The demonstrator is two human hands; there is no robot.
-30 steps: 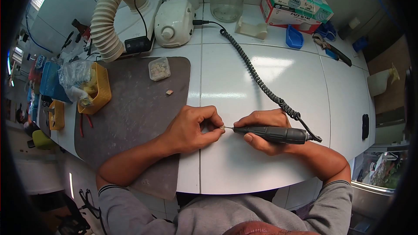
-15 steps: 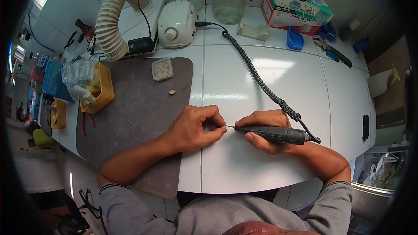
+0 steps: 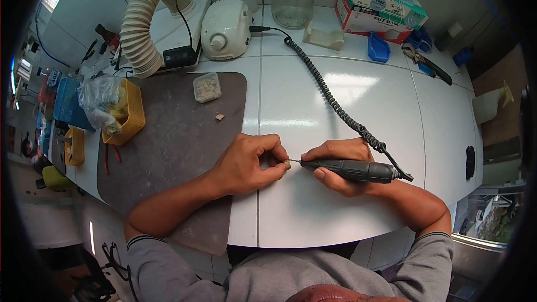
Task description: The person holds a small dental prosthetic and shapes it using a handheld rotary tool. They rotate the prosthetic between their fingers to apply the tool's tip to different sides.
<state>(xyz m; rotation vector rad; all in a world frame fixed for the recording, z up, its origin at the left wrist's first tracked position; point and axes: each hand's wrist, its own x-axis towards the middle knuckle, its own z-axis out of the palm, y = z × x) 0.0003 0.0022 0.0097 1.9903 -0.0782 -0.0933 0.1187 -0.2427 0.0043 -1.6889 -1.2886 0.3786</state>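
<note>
Between thumb and fingertips, my left hand [image 3: 251,162] pinches a tiny pale piece [image 3: 287,162] over the white tiled table. My right hand [image 3: 341,162] is wrapped round a black rotary handpiece [image 3: 363,171]. The thin metal bit [image 3: 295,160] of the handpiece points left and reaches the piece; whether it touches is too small to tell. A black coiled cord [image 3: 330,98] runs from the handpiece to a white control unit [image 3: 225,29]. On the grey mat [image 3: 168,112] stand a clear box of pale bits [image 3: 207,88] and a small loose chip [image 3: 220,117].
A ribbed hose [image 3: 137,28] arches at the back left, above a yellow basket [image 3: 133,117] with plastic bags. Along the back are a glass jar [image 3: 292,0], mask boxes [image 3: 372,14] and a blue scoop [image 3: 378,48]. A black-handled tool [image 3: 436,70] lies at the right.
The view has shifted very slightly. Both hands keep the same grips, with the handpiece bit still at the small piece.
</note>
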